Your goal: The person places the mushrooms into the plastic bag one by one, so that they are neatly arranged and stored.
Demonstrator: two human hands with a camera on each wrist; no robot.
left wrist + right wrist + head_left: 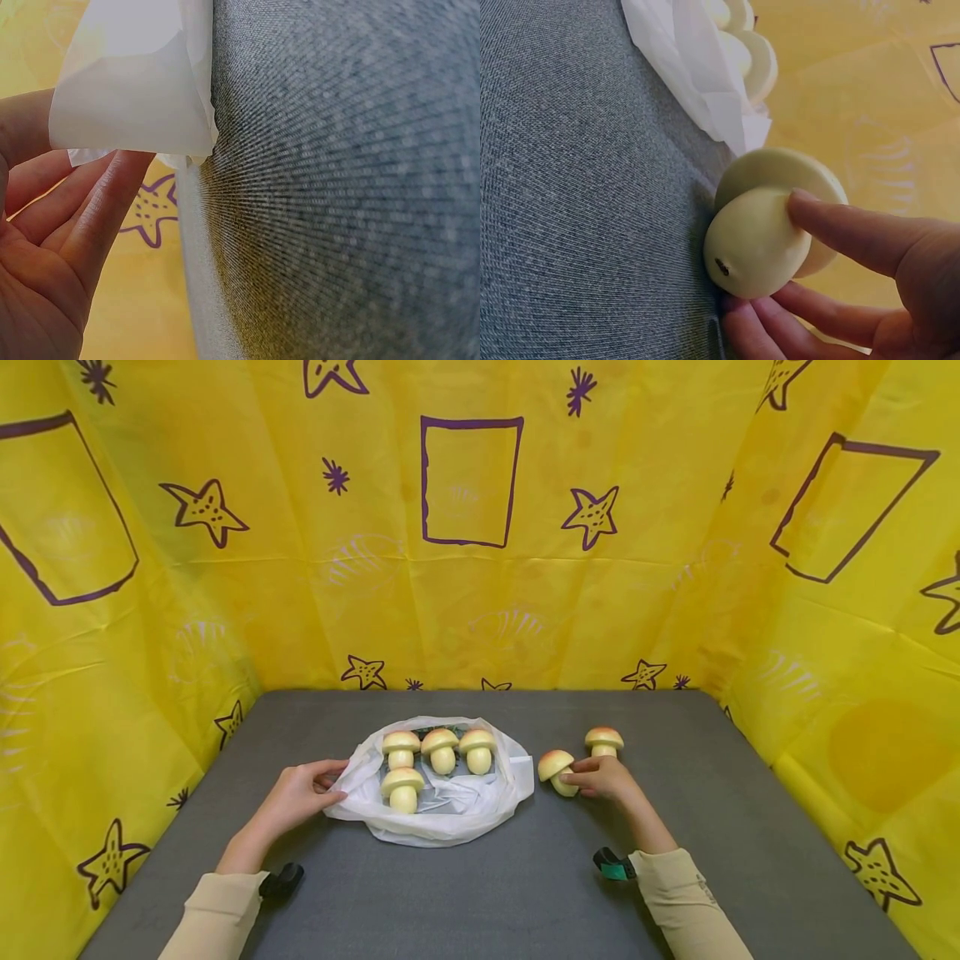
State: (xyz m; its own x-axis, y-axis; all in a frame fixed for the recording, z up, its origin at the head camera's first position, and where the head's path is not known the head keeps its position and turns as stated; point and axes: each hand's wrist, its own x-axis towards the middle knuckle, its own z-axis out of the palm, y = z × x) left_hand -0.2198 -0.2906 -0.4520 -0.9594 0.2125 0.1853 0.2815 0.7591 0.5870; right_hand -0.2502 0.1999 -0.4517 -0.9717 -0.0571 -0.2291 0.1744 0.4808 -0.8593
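A white plastic bag (442, 832) lies spread with its mouth up, and several toy mushrooms (440, 750) with cream stems and orange-tipped caps sit in it. At its left side my left hand (298, 793) pinches the rim between thumb and fingers; the left wrist view shows the white edge (135, 105) there. Just right of the bag, my right hand (611, 778) grips another toy mushroom (555, 763) by its stem, thumb on one side and fingers on the other. That mushroom (757, 240) is tilted, close to the tabletop; whether it touches I cannot tell.
One more toy mushroom (603, 739) stands behind my right hand, its stem partly hidden. The grey tabletop (450, 902) is enclosed at the back and sides by yellow cloth (465, 610) with purple drawings. Dark straps with small black devices (282, 882) are at both wrists.
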